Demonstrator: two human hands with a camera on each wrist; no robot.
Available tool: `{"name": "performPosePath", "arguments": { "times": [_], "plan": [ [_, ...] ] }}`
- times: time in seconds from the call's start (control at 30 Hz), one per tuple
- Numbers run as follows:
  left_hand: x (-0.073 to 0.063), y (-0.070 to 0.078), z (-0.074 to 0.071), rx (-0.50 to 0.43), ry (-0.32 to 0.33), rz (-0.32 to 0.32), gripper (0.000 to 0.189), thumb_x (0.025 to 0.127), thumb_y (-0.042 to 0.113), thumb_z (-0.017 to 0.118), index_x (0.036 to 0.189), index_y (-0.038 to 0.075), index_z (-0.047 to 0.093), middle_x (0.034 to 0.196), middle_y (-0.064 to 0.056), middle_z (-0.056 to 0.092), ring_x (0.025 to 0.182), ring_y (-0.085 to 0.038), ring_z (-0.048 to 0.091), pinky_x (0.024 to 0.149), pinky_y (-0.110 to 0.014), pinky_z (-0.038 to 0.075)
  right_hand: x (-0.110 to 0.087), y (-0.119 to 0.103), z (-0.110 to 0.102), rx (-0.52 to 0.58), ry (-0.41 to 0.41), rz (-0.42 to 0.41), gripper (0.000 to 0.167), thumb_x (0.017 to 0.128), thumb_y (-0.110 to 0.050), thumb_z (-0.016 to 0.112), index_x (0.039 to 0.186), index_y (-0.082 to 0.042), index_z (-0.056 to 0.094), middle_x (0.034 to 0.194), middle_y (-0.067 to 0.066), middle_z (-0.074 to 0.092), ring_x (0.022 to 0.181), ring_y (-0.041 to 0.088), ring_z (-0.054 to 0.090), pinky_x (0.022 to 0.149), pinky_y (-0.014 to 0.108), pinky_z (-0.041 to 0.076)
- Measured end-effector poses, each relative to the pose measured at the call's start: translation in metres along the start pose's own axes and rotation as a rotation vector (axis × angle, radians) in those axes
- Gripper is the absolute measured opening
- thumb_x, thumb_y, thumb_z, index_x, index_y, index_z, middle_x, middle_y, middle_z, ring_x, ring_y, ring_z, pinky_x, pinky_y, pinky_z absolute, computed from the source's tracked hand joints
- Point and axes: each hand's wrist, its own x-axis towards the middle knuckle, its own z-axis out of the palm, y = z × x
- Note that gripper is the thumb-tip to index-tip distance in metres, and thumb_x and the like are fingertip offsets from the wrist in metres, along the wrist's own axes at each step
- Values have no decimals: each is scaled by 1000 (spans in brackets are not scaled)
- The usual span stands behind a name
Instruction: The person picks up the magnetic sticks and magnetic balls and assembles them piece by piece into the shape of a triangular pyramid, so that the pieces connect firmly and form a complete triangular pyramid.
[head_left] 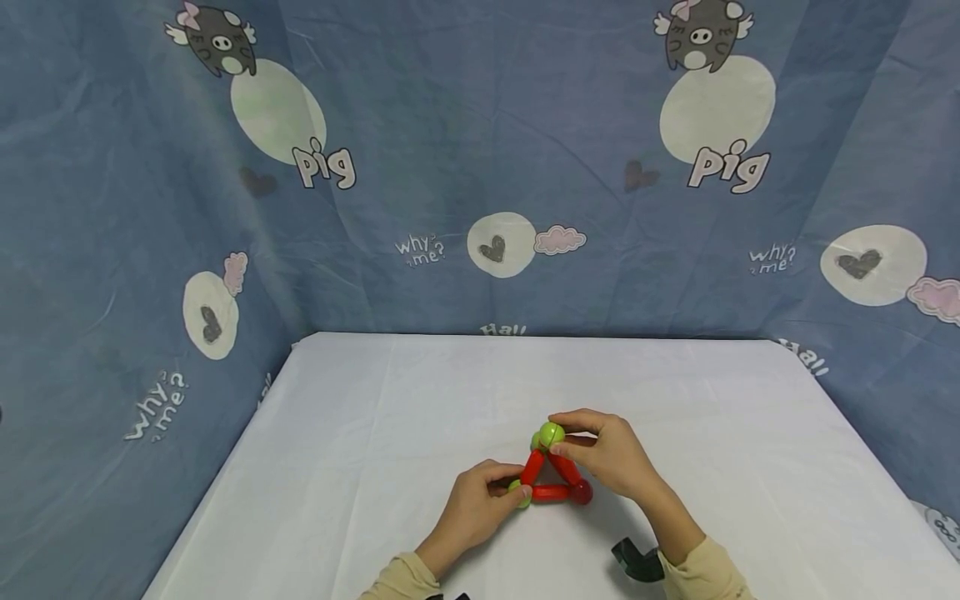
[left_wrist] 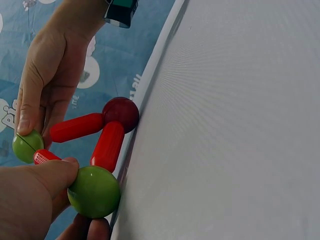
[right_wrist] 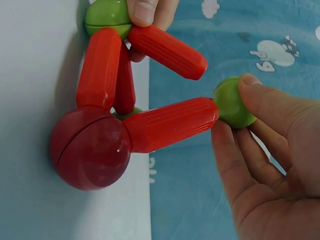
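Both hands are on a small frame of red rods and balls. Between thumb and fingers, the left hand (head_left: 474,504) pinches a green ball (left_wrist: 95,192) at the frame's left corner. The right hand (head_left: 613,454) pinches another green ball (right_wrist: 231,104) at the top. A red rod (right_wrist: 175,124) links that ball to the dark red ball (right_wrist: 92,150) at the right corner. From the left hand's ball, a second rod (right_wrist: 170,54) slants up, its end apart from the top ball in the right wrist view. A further green ball (head_left: 535,442) is partly hidden behind.
A white cloth covers the table (head_left: 337,467). Behind and to the left hangs a blue printed curtain (head_left: 420,108). A dark curved piece (head_left: 637,562) sits beside the right wrist.
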Motion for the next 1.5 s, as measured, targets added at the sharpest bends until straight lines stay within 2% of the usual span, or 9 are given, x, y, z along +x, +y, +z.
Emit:
{"name": "performPosePath", "arguments": {
  "times": [0.33, 0.67, 1.0, 1.23, 1.5],
  "plan": [
    [1, 1, 0, 9, 5, 9, 31, 88, 30, 82, 113, 12, 79, 100, 0, 74, 87, -2, 66, 75, -16, 55, 1, 0, 0, -12, 9, 8, 36, 86, -6, 80, 122, -9, 74, 123, 8, 73, 111, 29, 71, 91, 29, 60],
    [0, -1, 0, 16, 2, -13, 31, 88, 32, 81, 113, 13, 79, 100, 1, 74, 85, -1, 64, 75, -16, 54, 1, 2, 2, 3, 12, 11, 35, 86, -5, 80, 120, -11, 75, 121, 7, 73, 110, 29, 71, 91, 28, 60],
    [0, -1, 0, 9, 8, -6, 31, 88, 32, 82, 113, 13, 79, 100, 1, 74, 87, -3, 66, 76, -16, 55, 0, 0, 2, 11, -2, 11, 35, 86, -5, 80, 121, -8, 74, 123, 8, 73, 111, 30, 71, 91, 29, 59],
    [-1, -1, 0, -2, 7, -11, 31, 87, 33, 82, 112, 14, 79, 99, 1, 74, 85, -1, 65, 75, -16, 54, 0, 2, 2, 0, -24, -28, 35, 87, -8, 80, 121, -7, 74, 124, 11, 72, 111, 31, 71, 91, 29, 60],
    [0, 0, 0, -10, 10, -18, 30, 87, 32, 82, 111, 13, 79, 101, 0, 74, 86, -1, 66, 76, -16, 55, 0, 2, 3, 2, -32, -36, 36, 87, -9, 81, 121, -6, 74, 123, 11, 72, 112, 33, 71, 91, 29, 60]
  ]
}}
